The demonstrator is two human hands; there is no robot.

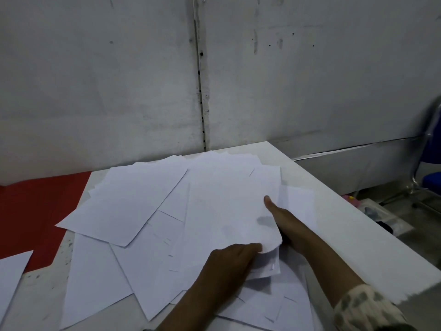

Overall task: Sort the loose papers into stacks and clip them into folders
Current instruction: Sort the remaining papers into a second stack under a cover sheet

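Both hands [257, 237] gripping paper sheaf [229, 211] edges

Head camera looks forward and down, close over the table [334, 211].

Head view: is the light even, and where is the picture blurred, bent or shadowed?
Head view: the light is soft and dim, with no glare on the loose white paper sheets; the right hand casts a faint shadow on the held white sheet; the blue chair at the right edge is smeared; the white table edge shows slight wide-angle stretching.
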